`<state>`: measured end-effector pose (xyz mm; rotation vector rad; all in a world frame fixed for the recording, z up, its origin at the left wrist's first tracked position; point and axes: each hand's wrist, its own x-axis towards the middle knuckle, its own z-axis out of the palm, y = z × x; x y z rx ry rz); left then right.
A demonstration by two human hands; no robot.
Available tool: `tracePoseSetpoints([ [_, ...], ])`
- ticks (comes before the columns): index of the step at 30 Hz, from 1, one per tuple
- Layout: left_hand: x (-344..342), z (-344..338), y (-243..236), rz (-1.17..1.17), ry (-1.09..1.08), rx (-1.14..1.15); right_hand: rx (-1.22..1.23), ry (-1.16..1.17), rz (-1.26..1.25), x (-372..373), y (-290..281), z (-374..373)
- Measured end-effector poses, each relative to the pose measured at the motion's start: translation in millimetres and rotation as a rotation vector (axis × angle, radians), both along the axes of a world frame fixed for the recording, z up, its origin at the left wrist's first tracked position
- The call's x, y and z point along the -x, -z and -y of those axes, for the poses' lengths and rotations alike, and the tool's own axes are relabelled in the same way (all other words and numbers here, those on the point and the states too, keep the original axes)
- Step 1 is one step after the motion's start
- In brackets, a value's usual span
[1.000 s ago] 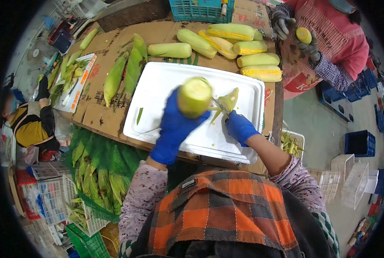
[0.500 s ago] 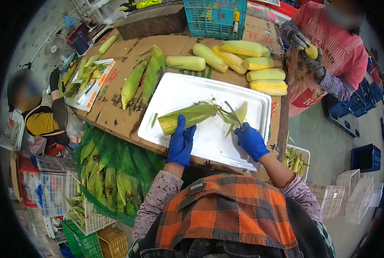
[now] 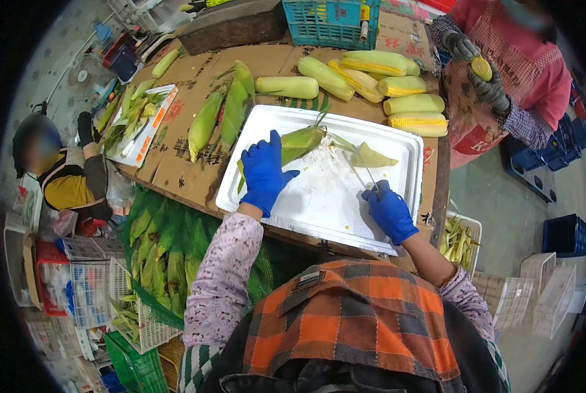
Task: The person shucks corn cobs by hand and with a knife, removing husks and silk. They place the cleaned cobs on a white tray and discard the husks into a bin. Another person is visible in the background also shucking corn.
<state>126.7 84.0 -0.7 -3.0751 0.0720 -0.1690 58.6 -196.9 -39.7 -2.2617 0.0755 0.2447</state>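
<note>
In the white tray point(image 3: 319, 226) lies an ear of corn point(image 3: 303, 143) in its green husk. My left hand point(image 3: 265, 171), blue-gloved, lies over one end of it, fingers across the husk and thumb sticking out to the right. The hand hides much of the ear. Closed round the handle of a thin-bladed knife point(image 3: 365, 162) is my right hand point(image 3: 391, 211), also blue-gloved, above the tray's right part. The blade points up and left, beside a loose piece of husk point(image 3: 376, 157). Small scraps and dirt mark the tray floor.
Several trimmed ears point(image 3: 416, 124) and two in husk point(image 3: 238, 98) lie on the cardboard-covered table point(image 3: 175, 131). A blue crate point(image 3: 332, 26) stands at the back. Corn fills a green net point(image 3: 162, 255) below left. Co-workers stand right, holding a cut piece of corn point(image 3: 481, 68), and left.
My left hand has moved from the ear's near side up over its end, and the ear has shifted. The knife has drawn back from the ear's tip.
</note>
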Motion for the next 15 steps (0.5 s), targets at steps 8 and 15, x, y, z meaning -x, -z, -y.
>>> tracePoseSetpoints([
  [8,15.6,-8.0,11.1,-0.127,0.124,0.319,-0.142,-0.088,0.075,11.3,-14.8,-23.8],
  [15,24.7,35.0,13.6,-0.119,0.106,0.216,0.062,-0.140,0.090,4.5,-11.1,-43.0],
])
